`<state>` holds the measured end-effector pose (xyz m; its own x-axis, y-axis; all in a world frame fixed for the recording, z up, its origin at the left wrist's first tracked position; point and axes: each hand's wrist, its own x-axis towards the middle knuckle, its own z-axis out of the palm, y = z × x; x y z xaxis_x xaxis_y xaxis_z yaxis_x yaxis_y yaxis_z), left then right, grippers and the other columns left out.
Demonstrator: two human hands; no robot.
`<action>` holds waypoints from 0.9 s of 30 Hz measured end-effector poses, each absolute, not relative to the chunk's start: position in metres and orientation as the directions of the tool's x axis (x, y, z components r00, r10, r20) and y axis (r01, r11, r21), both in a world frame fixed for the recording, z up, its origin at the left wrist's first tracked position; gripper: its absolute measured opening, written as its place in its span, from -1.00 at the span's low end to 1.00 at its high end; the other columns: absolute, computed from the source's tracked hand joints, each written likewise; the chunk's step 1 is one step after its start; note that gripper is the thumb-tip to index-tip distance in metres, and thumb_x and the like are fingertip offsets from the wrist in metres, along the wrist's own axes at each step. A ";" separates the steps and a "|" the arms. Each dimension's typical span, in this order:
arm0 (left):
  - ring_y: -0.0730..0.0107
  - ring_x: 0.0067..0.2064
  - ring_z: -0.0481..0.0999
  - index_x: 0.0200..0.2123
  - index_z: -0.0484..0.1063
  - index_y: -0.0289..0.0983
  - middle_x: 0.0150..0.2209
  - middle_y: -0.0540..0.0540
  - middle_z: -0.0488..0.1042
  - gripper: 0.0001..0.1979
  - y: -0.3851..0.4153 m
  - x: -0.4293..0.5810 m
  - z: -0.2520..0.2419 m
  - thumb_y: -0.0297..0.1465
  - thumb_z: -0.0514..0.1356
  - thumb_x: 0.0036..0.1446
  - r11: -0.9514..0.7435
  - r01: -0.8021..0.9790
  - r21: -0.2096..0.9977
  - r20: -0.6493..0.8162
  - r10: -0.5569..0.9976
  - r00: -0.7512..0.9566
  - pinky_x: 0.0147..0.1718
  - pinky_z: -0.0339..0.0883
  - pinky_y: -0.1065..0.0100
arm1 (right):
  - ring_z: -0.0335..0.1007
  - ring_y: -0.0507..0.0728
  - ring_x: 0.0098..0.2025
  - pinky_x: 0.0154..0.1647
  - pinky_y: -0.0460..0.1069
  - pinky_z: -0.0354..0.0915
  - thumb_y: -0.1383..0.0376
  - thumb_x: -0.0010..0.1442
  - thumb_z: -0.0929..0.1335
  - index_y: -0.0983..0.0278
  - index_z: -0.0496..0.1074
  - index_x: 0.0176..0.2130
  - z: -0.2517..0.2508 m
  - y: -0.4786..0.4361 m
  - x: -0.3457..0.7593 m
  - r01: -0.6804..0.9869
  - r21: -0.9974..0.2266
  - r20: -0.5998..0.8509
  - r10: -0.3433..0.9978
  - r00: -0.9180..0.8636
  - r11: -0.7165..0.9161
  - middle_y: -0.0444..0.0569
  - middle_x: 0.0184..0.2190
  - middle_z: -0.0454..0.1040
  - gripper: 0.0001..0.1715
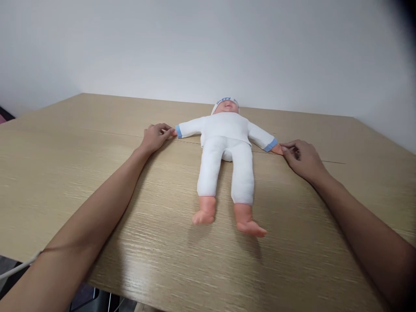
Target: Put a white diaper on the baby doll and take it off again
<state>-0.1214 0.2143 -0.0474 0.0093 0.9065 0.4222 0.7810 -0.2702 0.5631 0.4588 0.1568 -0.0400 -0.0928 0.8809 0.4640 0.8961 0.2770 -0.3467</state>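
Observation:
A baby doll [226, 130] in a white top and white trousers lies on its back, its feet pointing towards me. Blue cuffs end its sleeves, and a white cap [224, 100] with blue lettering covers its head. Both doll arms are stretched out sideways. My left hand [157, 137] pinches the doll's hand on the left, just beyond the cuff. On the other side, my right hand [303, 159] grips the doll's other hand between thumb and fingers. The doll's legs lie slightly apart, with bare feet.
The doll rests on a wooden table [156, 242] with a thin seam running across it. A pale wall [208, 47] rises behind the far edge. At the lower left, a white cable [19, 268] passes by my forearm, and dark objects show below the table's near edge.

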 end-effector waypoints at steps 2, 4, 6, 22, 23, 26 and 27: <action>0.06 0.04 0.60 -0.02 0.75 -0.15 0.00 -0.15 0.77 -0.52 0.213 -0.120 -0.049 0.07 0.22 0.45 -0.257 0.775 0.578 0.406 0.914 0.001 0.16 0.40 0.10 | 0.54 0.53 -0.05 0.07 0.52 0.41 -0.28 0.49 0.24 0.04 0.61 0.04 -0.042 0.157 0.460 0.903 -0.334 0.472 0.877 -0.087 0.270 0.22 -0.01 0.69 -0.38; 0.07 0.07 0.59 0.06 0.75 -0.19 0.03 -0.18 0.76 -0.50 0.210 -0.120 -0.049 0.04 0.20 0.47 -0.247 0.764 0.596 0.390 0.921 -0.006 0.18 0.39 0.13 | 0.54 0.60 0.03 0.11 0.58 0.38 -0.30 0.49 0.22 -0.03 0.62 0.13 -0.043 0.156 0.460 0.903 -0.332 0.475 0.875 -0.089 0.272 0.17 0.01 0.70 -0.36; 0.09 0.07 0.60 0.08 0.75 -0.23 0.04 -0.20 0.77 -0.49 0.207 -0.120 -0.049 0.02 0.20 0.48 -0.232 0.748 0.622 0.367 0.930 -0.017 0.17 0.40 0.17 | 0.52 0.67 0.11 0.16 0.64 0.33 -0.31 0.48 0.22 -0.05 0.61 0.24 -0.043 0.153 0.461 0.905 -0.332 0.483 0.872 -0.080 0.266 0.17 0.05 0.70 -0.31; 0.02 0.14 0.51 0.13 0.75 -0.32 0.08 -0.34 0.68 -0.52 0.211 -0.139 -0.071 -0.11 0.18 0.53 -0.262 0.833 0.488 0.407 0.912 0.049 0.33 0.25 -0.05 | 0.54 0.53 0.16 0.30 0.43 0.38 -0.09 0.55 0.24 0.07 0.61 0.10 -0.056 0.148 0.460 0.963 -0.237 0.492 0.870 0.006 0.128 0.21 0.01 0.71 -0.51; -0.01 0.17 0.48 0.15 0.74 -0.31 0.11 -0.35 0.67 -0.53 0.211 -0.139 -0.073 -0.11 0.19 0.53 -0.263 0.841 0.473 0.411 0.910 0.054 0.36 0.21 -0.08 | 0.55 0.53 0.16 0.30 0.41 0.38 -0.05 0.55 0.24 0.13 0.61 0.08 -0.057 0.148 0.460 0.968 -0.218 0.495 0.869 -0.001 0.126 0.25 0.01 0.71 -0.51; -0.08 0.27 0.41 0.22 0.68 -0.30 0.19 -0.36 0.63 -0.53 0.203 -0.139 -0.075 -0.11 0.21 0.52 -0.256 0.866 0.430 0.403 0.913 0.070 0.43 0.12 -0.16 | 0.55 0.51 0.18 0.32 0.36 0.37 0.04 0.53 0.26 0.25 0.60 0.09 -0.059 0.147 0.459 0.972 -0.194 0.504 0.864 -0.019 0.134 0.29 0.04 0.70 -0.53; -0.10 0.29 0.39 0.23 0.67 -0.30 0.21 -0.36 0.61 -0.52 0.199 -0.139 -0.075 -0.11 0.20 0.52 -0.253 0.871 0.420 0.396 0.915 0.075 0.43 0.11 -0.18 | 0.55 0.49 0.19 0.33 0.35 0.36 0.06 0.52 0.26 0.27 0.60 0.13 -0.059 0.145 0.459 0.971 -0.194 0.508 0.861 -0.021 0.138 0.29 0.05 0.70 -0.52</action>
<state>-0.1386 0.1986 -0.0752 0.0750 0.9154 0.3955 0.8714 -0.2531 0.4204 0.4592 0.1451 -0.0592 -0.0213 0.8613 0.5076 0.9713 0.1382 -0.1938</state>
